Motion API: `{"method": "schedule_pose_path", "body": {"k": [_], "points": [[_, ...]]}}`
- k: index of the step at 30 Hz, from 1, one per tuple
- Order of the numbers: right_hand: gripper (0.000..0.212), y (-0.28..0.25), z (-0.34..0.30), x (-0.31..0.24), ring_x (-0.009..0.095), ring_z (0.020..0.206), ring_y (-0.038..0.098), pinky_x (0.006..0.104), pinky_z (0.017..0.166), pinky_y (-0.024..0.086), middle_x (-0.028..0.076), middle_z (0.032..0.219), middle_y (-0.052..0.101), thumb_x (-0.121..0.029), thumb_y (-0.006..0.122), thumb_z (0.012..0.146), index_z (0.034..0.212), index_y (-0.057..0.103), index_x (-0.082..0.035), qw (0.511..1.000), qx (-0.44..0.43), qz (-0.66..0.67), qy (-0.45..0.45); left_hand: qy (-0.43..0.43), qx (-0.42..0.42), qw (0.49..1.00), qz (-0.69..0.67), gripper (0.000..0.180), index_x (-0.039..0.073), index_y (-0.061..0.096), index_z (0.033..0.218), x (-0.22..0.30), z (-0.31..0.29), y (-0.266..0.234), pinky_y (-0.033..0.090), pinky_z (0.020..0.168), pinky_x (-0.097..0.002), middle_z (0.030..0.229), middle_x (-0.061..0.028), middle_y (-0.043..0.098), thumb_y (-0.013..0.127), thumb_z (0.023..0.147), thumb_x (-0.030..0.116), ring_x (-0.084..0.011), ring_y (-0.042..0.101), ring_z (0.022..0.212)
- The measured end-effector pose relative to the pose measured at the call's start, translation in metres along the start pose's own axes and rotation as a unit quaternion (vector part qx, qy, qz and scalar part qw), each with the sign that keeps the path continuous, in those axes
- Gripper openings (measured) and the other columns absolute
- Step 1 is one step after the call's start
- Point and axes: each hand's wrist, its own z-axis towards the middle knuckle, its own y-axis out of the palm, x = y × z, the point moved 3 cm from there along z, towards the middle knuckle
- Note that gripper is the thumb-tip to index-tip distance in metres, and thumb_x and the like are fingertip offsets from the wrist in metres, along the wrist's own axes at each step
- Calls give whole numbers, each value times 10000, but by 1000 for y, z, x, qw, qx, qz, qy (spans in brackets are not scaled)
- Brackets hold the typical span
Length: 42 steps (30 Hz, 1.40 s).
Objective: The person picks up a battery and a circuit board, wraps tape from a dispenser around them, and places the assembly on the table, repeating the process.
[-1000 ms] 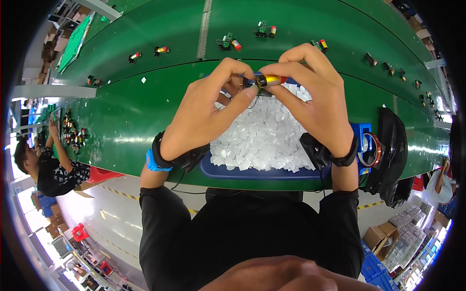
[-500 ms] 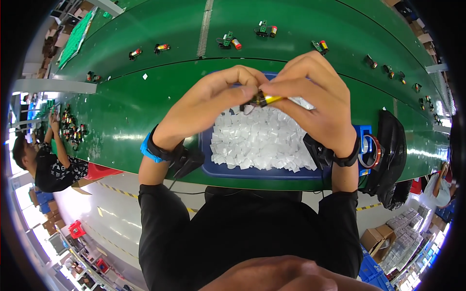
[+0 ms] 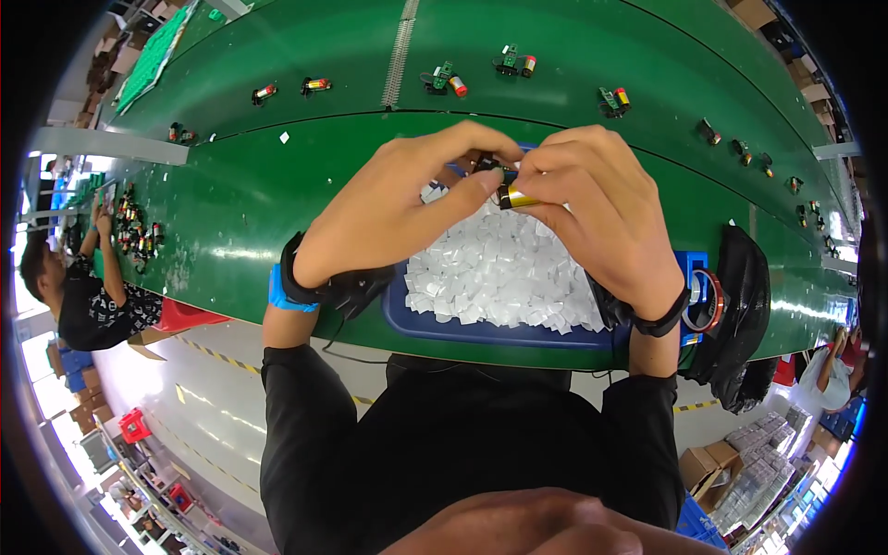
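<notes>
Above the tray, my two hands meet over one small assembly. Between the thumb and fingers of my left hand [image 3: 407,190] is a small black electronic part [image 3: 486,164], partly covered by the fingertips. My right hand [image 3: 597,199] pinches a cylindrical battery [image 3: 516,197], yellow with a black end, right beside that part. Fingers hide most of both, so I cannot tell how they join. Below lies a blue tray [image 3: 462,340] filled with small white, shiny square pieces [image 3: 504,268].
Along the green bench [image 3: 250,203] and the green belt behind it sit several circuit boards with batteries [image 3: 444,79]. At right are a blue tape dispenser [image 3: 696,291] and a black bag [image 3: 745,296]. At far left a person [image 3: 83,287] works beside a heap of similar assemblies [image 3: 139,231].
The black part has turned and lifted in my left fingers. The right hand has shifted slightly, and the battery's black end now shows more plainly. The assemblies on the belt appear slightly shifted in view.
</notes>
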Motion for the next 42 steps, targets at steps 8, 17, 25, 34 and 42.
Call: {"method": "schedule_pose_path", "body": {"k": [8,17,25,34,42], "points": [[218,7,0,-23,296,871,672,398,764,582,103,923,700,-31,763,672,868,668,-8,997,13,-22,-75,-147,-51,975,160,183,13,624,931,-11,-1,-4,492,592,-319,880,-44,660,556,951,183,-143,586,721],[257,-4,4,-15,281,902,673,419,790,598,111,924,710,38,795,654,866,659,-13,995,59,-60,-60,-164,-49,935,-312,199,57,592,958,-18,1,4,476,600,-287,881,-3,566,560,1024,243,-105,568,785],[361,-4,1,-9,284,957,678,442,842,588,99,946,736,43,837,677,952,620,-45,994,63,-89,-2,-57,-2,988,-145,200,44,591,1019,-12,1,2,487,640,-266,893,1,558,550,1050,238,-88,566,814],[306,-1,-1,-10,305,975,700,386,791,603,103,967,761,19,834,728,950,632,-45,996,85,-34,-15,-85,0,981,-177,148,9,604,1099,-13,-2,7,496,648,-256,871,-26,592,563,995,105,-102,592,761],[209,-3,2,-7,303,980,697,349,744,604,107,965,761,38,818,723,860,669,-17,995,81,-55,8,-67,31,990,-123,234,-14,635,1127,-15,-4,9,505,639,-258,885,-51,628,619,904,56,-110,603,761]]}}
